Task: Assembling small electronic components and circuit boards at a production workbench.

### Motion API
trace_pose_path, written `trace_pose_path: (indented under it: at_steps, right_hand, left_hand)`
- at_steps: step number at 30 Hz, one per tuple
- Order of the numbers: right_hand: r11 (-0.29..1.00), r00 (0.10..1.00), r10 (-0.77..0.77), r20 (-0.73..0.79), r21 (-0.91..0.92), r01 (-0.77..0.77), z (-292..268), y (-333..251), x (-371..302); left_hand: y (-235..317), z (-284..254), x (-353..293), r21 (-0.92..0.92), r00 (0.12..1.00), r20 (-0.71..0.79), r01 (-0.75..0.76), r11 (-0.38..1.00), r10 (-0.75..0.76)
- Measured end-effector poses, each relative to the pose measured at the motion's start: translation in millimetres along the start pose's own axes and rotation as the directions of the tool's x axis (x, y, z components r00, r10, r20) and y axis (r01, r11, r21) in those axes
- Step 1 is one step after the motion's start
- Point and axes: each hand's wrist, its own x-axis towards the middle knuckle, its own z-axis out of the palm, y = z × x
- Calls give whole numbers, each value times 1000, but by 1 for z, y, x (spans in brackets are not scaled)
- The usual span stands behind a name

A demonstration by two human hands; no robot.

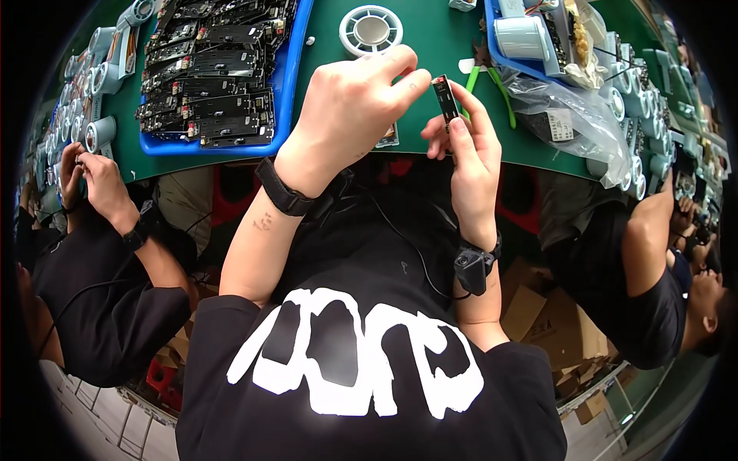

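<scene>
My right hand [473, 146] grips a narrow black circuit board [444, 100] between thumb and fingers, holding it nearly upright above the near edge of the table. Small red and metallic parts show at the board's upper end. My left hand [357, 104] is closed beside it, thumb and forefinger pinched together near that upper end. Whatever the left fingers hold, if anything, is hidden. Below the left hand, a small flat piece [390, 137] partly shows at the table edge. Beyond my hands lies a white spool [371, 31].
A blue tray [286, 77] stacked with black circuit boards stands at left. On the right are green-handled pliers [507, 100], a clear plastic bag [592, 146] and another blue tray [496, 58] with pale-blue cylindrical parts. People work on both sides along the green table [323, 58].
</scene>
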Motion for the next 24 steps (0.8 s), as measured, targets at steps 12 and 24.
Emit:
trace_pose_path:
  at_steps: [12, 24]
  right_hand:
    - [991, 999, 34, 13, 127, -35, -4, 3, 6]
    - [996, 1000, 2, 2, 90, -2, 0, 3, 1]
  left_hand:
    - [-8, 2, 2, 42, 998, -39, -48, 998, 50]
    - [-10, 13, -8, -205, 985, -171, -31, 978, -5]
